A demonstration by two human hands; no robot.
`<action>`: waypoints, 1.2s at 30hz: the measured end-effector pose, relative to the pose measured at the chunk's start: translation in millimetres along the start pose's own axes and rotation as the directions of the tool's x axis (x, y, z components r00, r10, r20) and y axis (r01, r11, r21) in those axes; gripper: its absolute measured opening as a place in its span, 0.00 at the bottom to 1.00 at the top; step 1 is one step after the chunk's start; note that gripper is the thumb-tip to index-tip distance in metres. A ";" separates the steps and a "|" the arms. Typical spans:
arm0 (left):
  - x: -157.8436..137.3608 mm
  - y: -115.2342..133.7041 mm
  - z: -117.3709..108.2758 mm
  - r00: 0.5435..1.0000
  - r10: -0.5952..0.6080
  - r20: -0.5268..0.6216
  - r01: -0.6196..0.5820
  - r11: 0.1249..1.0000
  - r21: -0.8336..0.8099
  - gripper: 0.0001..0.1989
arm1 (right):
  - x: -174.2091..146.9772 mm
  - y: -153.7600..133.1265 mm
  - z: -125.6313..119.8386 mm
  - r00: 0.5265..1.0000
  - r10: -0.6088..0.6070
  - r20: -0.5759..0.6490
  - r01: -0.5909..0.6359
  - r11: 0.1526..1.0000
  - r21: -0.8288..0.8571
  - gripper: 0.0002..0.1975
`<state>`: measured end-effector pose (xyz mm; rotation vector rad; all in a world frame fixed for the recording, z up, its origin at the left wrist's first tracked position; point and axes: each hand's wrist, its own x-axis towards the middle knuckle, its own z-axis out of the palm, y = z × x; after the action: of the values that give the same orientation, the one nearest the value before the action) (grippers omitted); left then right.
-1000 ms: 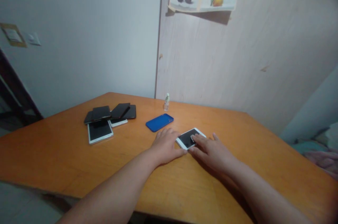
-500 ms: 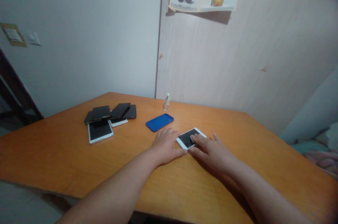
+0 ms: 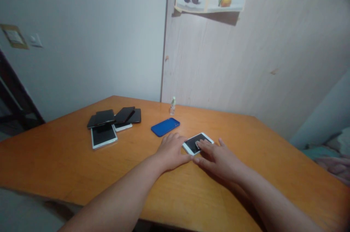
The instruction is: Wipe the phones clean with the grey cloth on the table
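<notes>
White phone (image 3: 193, 142) between two hands

Lying flat on the counter (image 3: 54, 159), its left end is lightly grasped by the left hand (image 3: 172, 151); fingertips of the right hand (image 3: 220, 158) rest on top. Probably light, stiff, slick, breakable: best held by its edges. Whether they pinch the tiny white patch (image 3: 197, 145) there, I cannot tell. Beyond the left hand: a blue case (image 3: 165, 127).

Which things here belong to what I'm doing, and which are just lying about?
Likely in use:
white phone, left hand at its edge, right hand over it
white scrap under right fingertips

Seemingly lying about:
blue phone case
small bottle
white-framed tablet
dark flat items
</notes>
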<state>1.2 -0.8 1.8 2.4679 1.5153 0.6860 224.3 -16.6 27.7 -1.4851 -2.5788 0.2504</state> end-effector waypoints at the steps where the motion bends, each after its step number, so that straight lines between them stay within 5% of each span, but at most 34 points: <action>1: -0.1 0.1 0.0 1.000 -0.002 0.000 0.002 1.000 -0.002 0.26 | -0.6 -1.3 -0.8 1.000 -0.023 0.013 0.023 1.000 0.006 0.35; 6: -0.3 -1.2 2.0 1.000 0.006 -0.020 -0.006 1.000 -0.006 0.26 | -2.4 -8.5 -4.6 0.985 -0.156 0.067 0.154 0.987 0.036 0.34; 12: -0.1 -1.8 3.5 1.000 0.013 -0.021 -0.013 1.000 0.002 0.25 | -1.1 -1.8 -1.8 0.997 -0.034 0.063 0.033 0.999 0.023 0.38; 18: -0.5 -0.9 1.9 1.000 0.012 -0.017 -0.012 1.000 -0.003 0.26 | -2.9 -8.6 -5.2 0.988 -0.134 0.080 0.129 0.990 0.057 0.38; 25: 0.2 -1.8 1.4 1.000 0.015 0.000 -0.015 1.000 0.008 0.26 | -0.4 0.4 -4.2 0.999 0.028 0.025 -0.028 0.999 -0.036 0.37; 32: -0.8 -0.7 1.0 1.000 0.010 -0.008 -0.010 1.000 0.014 0.26 | -3.4 -10.0 -6.1 0.986 -0.150 0.073 0.148 0.988 0.031 0.38; 36: -0.8 -1.0 0.9 1.000 0.018 -0.001 -0.018 1.000 0.008 0.26 | 0.1 -2.1 -4.1 0.999 -0.016 0.035 0.016 1.000 -0.019 0.35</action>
<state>0.5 -1.0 0.4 2.4906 1.5011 0.6860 223.3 -17.3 32.2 -1.4787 -2.6264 0.2516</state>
